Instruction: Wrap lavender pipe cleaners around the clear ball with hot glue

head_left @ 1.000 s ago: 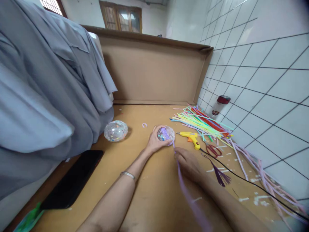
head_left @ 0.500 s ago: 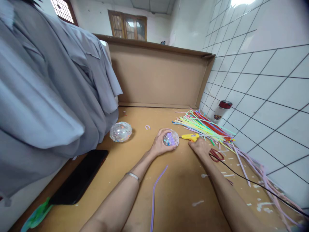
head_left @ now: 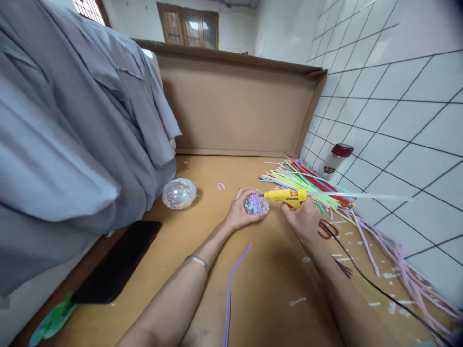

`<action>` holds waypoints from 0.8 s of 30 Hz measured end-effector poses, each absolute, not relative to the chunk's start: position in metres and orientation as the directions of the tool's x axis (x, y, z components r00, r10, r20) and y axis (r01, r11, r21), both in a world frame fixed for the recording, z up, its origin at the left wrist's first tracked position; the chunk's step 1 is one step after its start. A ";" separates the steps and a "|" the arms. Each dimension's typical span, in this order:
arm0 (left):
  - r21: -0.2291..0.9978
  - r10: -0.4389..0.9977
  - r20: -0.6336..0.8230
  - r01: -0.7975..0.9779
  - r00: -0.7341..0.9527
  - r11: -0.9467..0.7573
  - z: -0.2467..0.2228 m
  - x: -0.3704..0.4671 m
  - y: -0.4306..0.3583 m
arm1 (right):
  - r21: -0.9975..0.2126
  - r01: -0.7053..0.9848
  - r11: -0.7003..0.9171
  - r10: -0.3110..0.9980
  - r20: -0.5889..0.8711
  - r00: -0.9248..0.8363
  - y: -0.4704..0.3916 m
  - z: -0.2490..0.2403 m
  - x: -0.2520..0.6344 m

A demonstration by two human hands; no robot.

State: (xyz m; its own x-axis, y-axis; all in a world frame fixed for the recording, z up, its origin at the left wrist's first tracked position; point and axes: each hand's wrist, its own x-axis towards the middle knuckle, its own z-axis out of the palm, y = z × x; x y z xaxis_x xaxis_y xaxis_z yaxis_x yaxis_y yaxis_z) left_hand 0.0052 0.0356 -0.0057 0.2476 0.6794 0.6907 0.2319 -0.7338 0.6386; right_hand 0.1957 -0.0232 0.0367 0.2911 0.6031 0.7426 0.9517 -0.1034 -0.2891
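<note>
Fingers of the left hand (head_left: 238, 213) curl round a clear rounded shell (head_left: 265, 207) low over the table (head_left: 188, 294), seemingly to steady it while leaving its purple strips (head_left: 256, 203) exposed. The right hand's (head_left: 303, 219) grip is closed on the yellow glue gun (head_left: 282, 195), held roughly level, likely to aim its tip at the strips; I can't tell whether they touch. A loose purple stem (head_left: 228, 294) lies nearby, apparently within reach.

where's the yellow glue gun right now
In the head view, the yellow glue gun is in the right hand, its nozzle at the clear ball held by the left hand.
</note>
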 end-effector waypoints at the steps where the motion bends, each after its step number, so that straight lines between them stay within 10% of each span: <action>1: 0.636 0.677 0.692 0.233 0.249 -0.736 -0.005 0.005 0.035 | -0.275 0.957 -0.096 0.600 0.751 0.276 -0.025 0.036 0.195; 24: 0.627 0.667 0.697 0.228 0.264 -0.745 -0.006 0.006 0.036 | -0.169 0.975 -0.145 0.724 0.654 0.220 -0.029 0.036 0.194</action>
State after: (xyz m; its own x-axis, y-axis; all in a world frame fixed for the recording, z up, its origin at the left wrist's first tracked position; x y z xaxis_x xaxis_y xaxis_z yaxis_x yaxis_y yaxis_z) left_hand 0.0061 0.0357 -0.0055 0.2636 0.6667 0.6972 0.2276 -0.7453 0.6266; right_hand 0.1940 -0.0290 0.0365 0.2204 0.7240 0.6536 0.9750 -0.1446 -0.1686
